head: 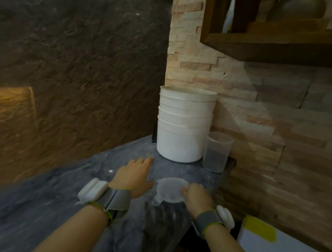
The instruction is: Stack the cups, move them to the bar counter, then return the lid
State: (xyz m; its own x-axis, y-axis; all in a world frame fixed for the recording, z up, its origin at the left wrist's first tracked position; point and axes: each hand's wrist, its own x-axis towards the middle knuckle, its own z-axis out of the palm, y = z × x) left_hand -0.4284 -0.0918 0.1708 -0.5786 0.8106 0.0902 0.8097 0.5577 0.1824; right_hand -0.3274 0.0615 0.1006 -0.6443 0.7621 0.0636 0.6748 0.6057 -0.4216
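my right hand [196, 196]: fingers pinched on the lid [171, 189] rim
my left hand [133, 176]: fingers together, flat on counter [46, 205]
cups [184, 126]: stacked

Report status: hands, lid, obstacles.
Left hand open, flat on counter. Right hand touching lid. Cups stacked. Nothing blocking.

Bar or café nook | marble counter [50, 206] | stacked white cups [184, 126] (stone-clad walls [266, 121])

One stack of white cups [184, 126], one clear cup [217, 152], one lid [170, 190], two hands [133, 176].
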